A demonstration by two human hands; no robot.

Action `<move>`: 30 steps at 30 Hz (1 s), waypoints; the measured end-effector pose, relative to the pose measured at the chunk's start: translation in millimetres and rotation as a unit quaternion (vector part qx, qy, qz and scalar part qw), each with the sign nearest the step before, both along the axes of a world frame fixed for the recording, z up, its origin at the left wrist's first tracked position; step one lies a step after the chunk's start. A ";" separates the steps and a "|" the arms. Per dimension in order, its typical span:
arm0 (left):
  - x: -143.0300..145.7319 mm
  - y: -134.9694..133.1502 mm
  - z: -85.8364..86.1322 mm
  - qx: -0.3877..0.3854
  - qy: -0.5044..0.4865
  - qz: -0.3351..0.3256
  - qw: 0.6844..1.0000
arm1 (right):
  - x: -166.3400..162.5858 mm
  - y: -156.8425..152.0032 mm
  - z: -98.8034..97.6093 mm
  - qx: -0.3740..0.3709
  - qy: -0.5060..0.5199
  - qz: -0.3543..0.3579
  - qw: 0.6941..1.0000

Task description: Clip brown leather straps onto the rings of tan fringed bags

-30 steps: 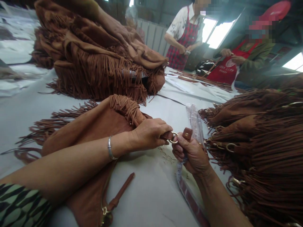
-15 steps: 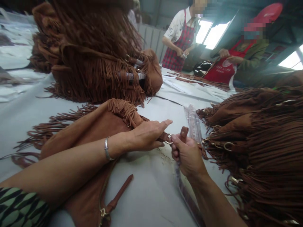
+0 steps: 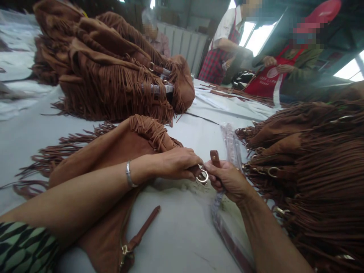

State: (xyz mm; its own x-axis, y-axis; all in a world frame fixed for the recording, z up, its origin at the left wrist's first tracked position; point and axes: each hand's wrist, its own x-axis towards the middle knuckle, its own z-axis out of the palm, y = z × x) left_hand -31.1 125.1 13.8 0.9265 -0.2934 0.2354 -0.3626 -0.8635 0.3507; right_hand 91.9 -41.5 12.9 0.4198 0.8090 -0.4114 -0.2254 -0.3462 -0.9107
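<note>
Now left hand [image 3: 178, 163] pinching leather tab [image 3: 195, 170], gold ring [image 3: 206, 178] protruding toward right hand [image 3: 229, 177]; right hand gripping strap [image 3: 214, 157], short end pointing up and away beside ring, plastic-wrapped length trailing below; fringed bag [image 3: 113, 151] lying left, partly under left forearm [image 3: 85, 193]

Tan-brown suede on the handbag [image 3: 118, 149] at nine o'clock, and look, a pale gold ring [image 3: 207, 176] at five, reddish-brown leather strap [image 3: 214, 157] at four! Down at eight, a light-green sleeve [image 3: 27, 246] with black leaf-like blotches, then a silver bracelet [image 3: 128, 174]. Tabletop [image 3: 173, 223], pale grey at six. Up at one, a red-and-dark plaid apron [image 3: 211, 68]; at two, a white-lettered red bib apron [image 3: 261, 86], red cap [image 3: 327, 14] above. Fringed bags [image 3: 318, 167] at three: deep brown!
</note>
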 end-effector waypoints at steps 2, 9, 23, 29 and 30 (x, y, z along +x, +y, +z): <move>-0.1 0.0 -0.6 -0.019 0.006 0.019 1.000 | 0.8 -1.3 0.4 -0.018 -0.017 0.012 1.000; -0.8 -0.2 0.4 -0.046 0.023 0.028 0.998 | 0.3 -5.4 2.3 -0.007 0.009 0.088 0.996; 3.1 18.3 -0.2 -0.022 -0.008 0.029 0.999 | -30.3 13.8 -9.4 0.069 0.049 -0.148 0.985; 2.7 12.4 -1.8 -0.040 -0.006 -0.003 0.999 | -10.3 5.5 -5.1 0.030 0.077 -0.045 0.996; 2.5 11.9 -1.3 -0.041 -0.006 -0.004 0.999 | -9.4 4.8 -4.4 0.026 0.075 -0.032 0.996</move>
